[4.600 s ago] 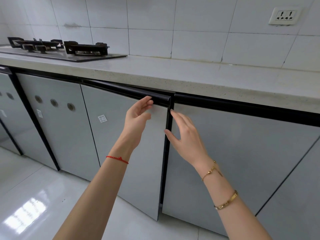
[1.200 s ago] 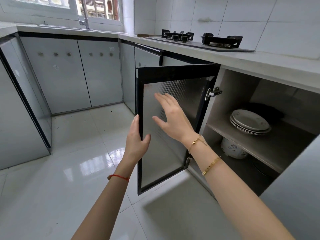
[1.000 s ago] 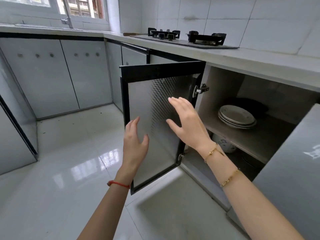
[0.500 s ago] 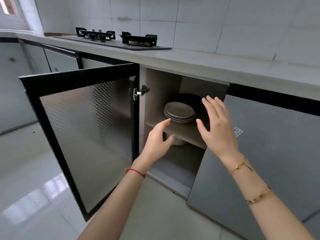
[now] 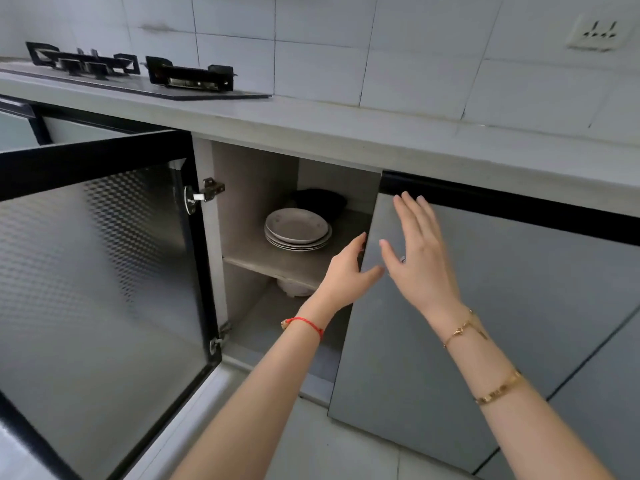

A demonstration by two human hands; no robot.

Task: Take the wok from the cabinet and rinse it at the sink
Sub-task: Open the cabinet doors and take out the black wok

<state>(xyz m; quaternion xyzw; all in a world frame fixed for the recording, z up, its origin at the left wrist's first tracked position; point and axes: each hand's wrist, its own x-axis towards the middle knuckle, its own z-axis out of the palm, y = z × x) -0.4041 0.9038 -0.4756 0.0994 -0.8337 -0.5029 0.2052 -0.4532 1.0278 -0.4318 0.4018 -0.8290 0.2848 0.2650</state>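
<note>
Left hand (image 5: 346, 271) curls around the free left edge of the right cabinet door (image 5: 467, 323), fingers tucked behind the panel, thumb on the front face; a loose grip on that edge. Red string sits on the left wrist. Right hand (image 5: 420, 258) is spread wide, fingers straight, palm toward the same door's front, holding nothing; whether it touches the panel cannot be told. Two gold bracelets on the right forearm.

Right cabinet door is grey, black strip on top, still covering the right half of the cabinet (image 5: 252, 209). Left door (image 5: 104, 271) stands swung wide, black frame, patterned inner panel, hinge at its edge.

Inside, on the middle shelf (image 5: 277, 263): stack of pale plates (image 5: 298, 230). Behind them, against the back wall, a dark black rounded shape (image 5: 320, 200), probably the wok, mostly hidden by plates and shadow, no handle or rim clear. Under the shelf, a pale round pot (image 5: 294, 289), partly seen.

Above: grey countertop (image 5: 381, 133), black gas stove (image 5: 138, 74) at far left, wall socket (image 5: 597, 32) on white tiles upper right.
</note>
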